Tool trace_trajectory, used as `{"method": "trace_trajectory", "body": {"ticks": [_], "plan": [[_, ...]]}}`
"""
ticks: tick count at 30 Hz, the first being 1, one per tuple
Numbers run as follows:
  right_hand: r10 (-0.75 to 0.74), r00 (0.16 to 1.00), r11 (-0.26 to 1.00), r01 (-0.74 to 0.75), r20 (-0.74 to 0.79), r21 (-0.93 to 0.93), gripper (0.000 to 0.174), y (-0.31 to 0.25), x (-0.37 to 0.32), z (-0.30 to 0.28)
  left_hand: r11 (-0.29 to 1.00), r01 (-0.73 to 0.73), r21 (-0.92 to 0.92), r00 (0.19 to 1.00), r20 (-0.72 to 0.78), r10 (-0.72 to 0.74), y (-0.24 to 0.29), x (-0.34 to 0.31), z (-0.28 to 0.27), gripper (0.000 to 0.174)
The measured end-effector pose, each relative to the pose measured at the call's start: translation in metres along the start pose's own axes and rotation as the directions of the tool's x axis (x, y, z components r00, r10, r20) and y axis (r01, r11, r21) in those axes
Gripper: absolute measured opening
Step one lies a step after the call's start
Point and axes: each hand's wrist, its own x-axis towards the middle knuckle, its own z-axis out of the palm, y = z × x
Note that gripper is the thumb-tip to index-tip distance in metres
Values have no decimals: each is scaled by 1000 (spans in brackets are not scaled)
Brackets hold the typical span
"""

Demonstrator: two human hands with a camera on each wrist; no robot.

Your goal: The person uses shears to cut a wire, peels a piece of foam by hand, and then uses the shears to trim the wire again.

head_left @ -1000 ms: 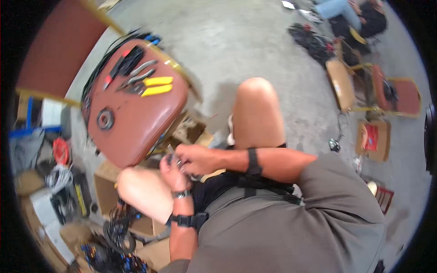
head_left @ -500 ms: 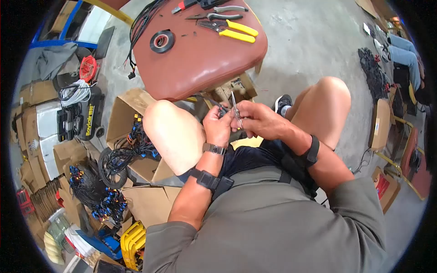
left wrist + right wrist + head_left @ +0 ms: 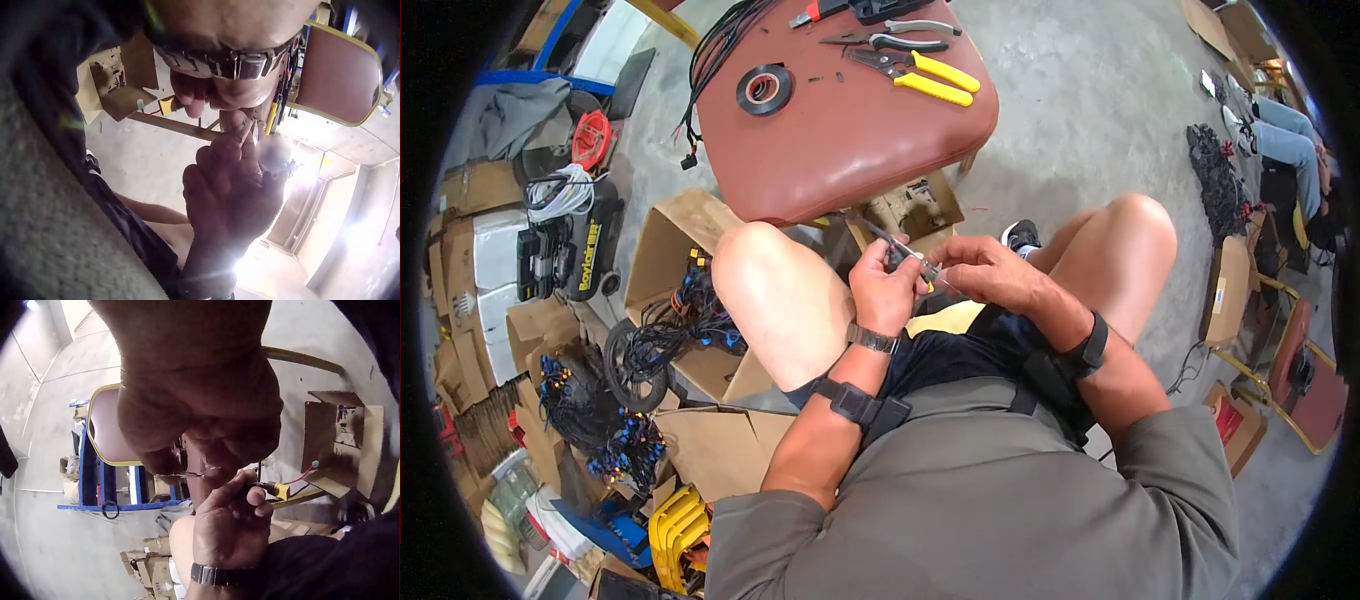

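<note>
Both hands meet in front of the lap, between the bare knees, likely so the small work stays steady and close under the eyes. The left hand (image 3: pixel 887 290) has a clenched grip, fingers curled round the lead just behind a yellow connector (image 3: pixel 279 487), whose body juts out sideways past the fingertips. The right hand (image 3: pixel 985 270) pinches a slim metal tool (image 3: pixel 890 240) at its near end. The tool's long axis runs diagonally, its far tip pointing up and away toward the red chair seat (image 3: pixel 850 140). There yellow-handled pliers (image 3: pixel 930 78) and a tape roll (image 3: pixel 763 88) lie within reach.
</note>
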Motion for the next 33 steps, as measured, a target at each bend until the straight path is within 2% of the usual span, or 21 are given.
{"method": "trace_trajectory", "body": {"ticks": [3,7,11,16,22,28,29,33], "plan": [[73,997,994,-70,-31,85,26,-4,-2,0,998,-25,56,999,47,22,-3,1,-1,22],[91,993,989,-82,-73,125,25,6,5,-1,997,-23,76,998,61,19,-2,0,-2,26],[141,989,978,-133,-42,163,23,10,8,-3,997,2,77,999,48,-6,2,-3,0,26],[139,990,976,-133,-24,171,23,18,13,-7,998,16,53,999,38,-18,4,-1,1,27],[113,994,940,-111,12,322,19,24,14,-8,1000,9,27,998,58,-10,4,-2,1,24],[106,994,933,-101,6,346,18,30,13,-7,995,-24,95,998,57,18,3,-5,0,25],[102,995,938,-96,-2,334,18,30,13,-7,988,-41,146,998,56,33,0,-4,-2,24],[76,997,956,-64,-32,285,15,26,10,-3,985,-54,166,997,56,46,3,-8,-1,23]]}}
